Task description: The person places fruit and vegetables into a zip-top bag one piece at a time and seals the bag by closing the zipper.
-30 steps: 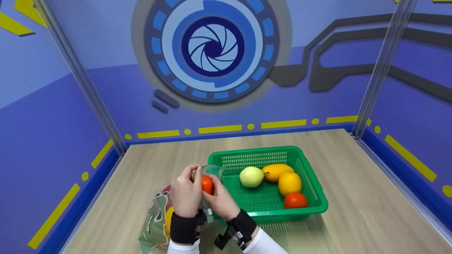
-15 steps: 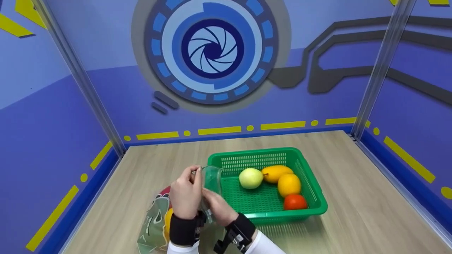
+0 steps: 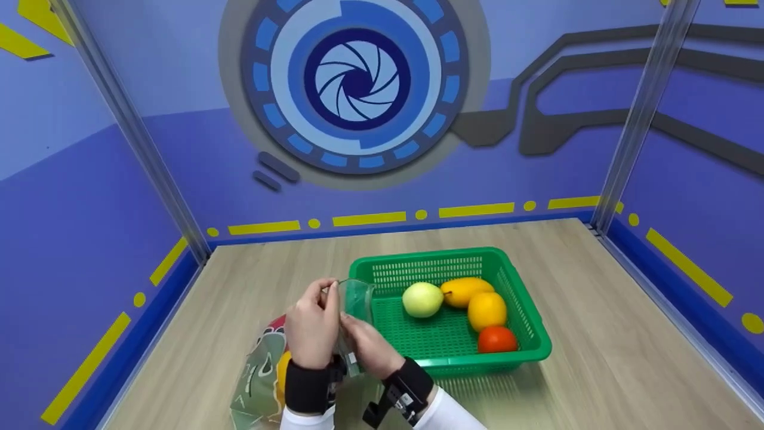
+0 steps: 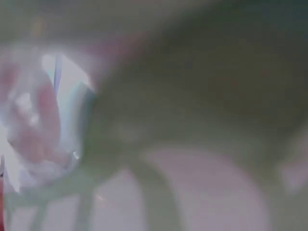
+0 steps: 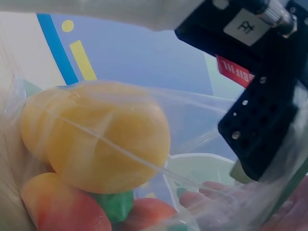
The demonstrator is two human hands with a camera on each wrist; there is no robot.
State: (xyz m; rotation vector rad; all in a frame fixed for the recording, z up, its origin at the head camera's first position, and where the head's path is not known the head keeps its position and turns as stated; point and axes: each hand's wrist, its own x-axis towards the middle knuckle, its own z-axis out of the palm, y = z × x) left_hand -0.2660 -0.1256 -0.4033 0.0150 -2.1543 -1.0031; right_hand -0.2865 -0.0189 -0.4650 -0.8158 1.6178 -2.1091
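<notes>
My left hand (image 3: 312, 328) pinches the top edge of a clear plastic bag (image 3: 259, 373) with printed green patches, just left of the basket. The right hand (image 3: 371, 348) is at the bag's mouth, its fingertips partly hidden behind the left hand; whether it holds anything cannot be seen. Through the plastic, the right wrist view shows a large orange-yellow fruit (image 5: 106, 137), a red-and-yellow fruit (image 5: 65, 204), a red one (image 5: 149, 211) and fingers (image 5: 207, 192). Blurred plastic fills the left wrist view.
A green basket (image 3: 450, 362) stands right of the hands, holding a pale green fruit (image 3: 422, 300), a yellow mango-like fruit (image 3: 467, 292), a round orange-yellow fruit (image 3: 487, 311) and a tomato (image 3: 497, 340). Purple-blue panels (image 3: 77, 269) enclose the wooden table (image 3: 609, 322).
The red-orange fruit between the hands has gone from sight in the head view. The right hand has dropped slightly, while the left keeps its pinch on the bag's edge.
</notes>
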